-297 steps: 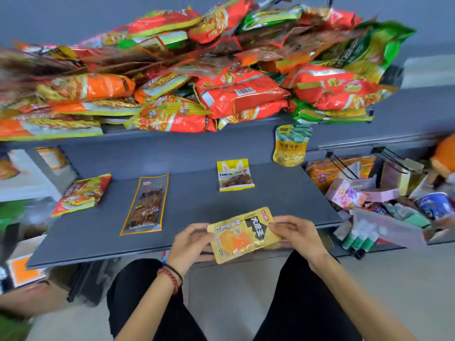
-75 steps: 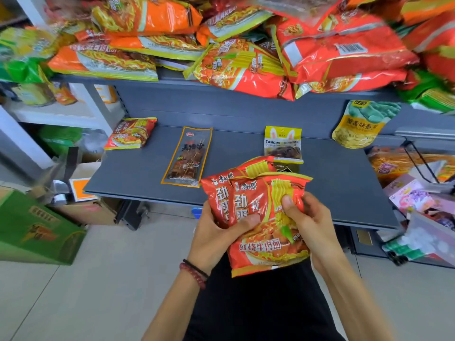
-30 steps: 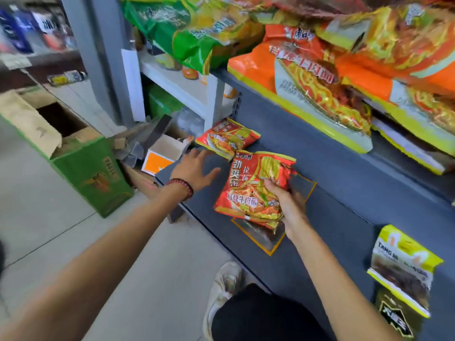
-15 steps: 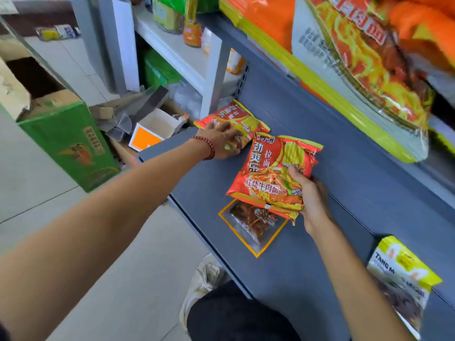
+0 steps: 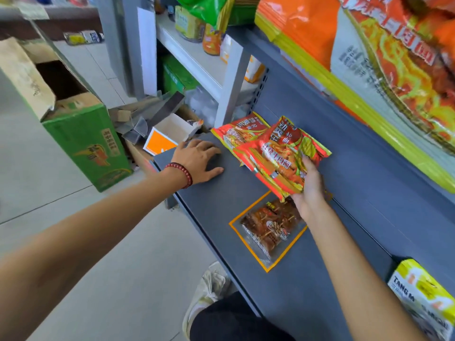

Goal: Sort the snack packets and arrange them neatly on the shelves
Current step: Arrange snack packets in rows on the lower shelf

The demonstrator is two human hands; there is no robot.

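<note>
At the left end of the grey lower shelf, the right hand gripped the red noodle packets by their near edge, thumb on top and fingers curled beneath. They looked like two stacked, though that was not certain. Their far end overlapped a matching packet that lay flat in the shelf's back corner. The left hand rested palm down on the shelf's front corner, just beside that packet, fingers spread and holding nothing.

The step seemed to be laying the held packets with their own kind. Done well, it would mean squaring their edges over the lying packet, print the same way up, and lowering them flat rather than dropping them, since slick film slides. The free left hand was well placed to steady the bottom packet. The clear skewer snack packet, partly under the right wrist, should be left undisturbed as the hand comes away.

On the floor stood a green cardboard box, its flaps open. Its inside was dark, and I could not tell what it held. Between it and the shelf sat a small white-and-orange carton, open-topped, showing only white inner walls. The upper shelf carried large orange noodle multipacks that overhung its edge. A yellow TANG packet lay further right on the lower shelf.
</note>
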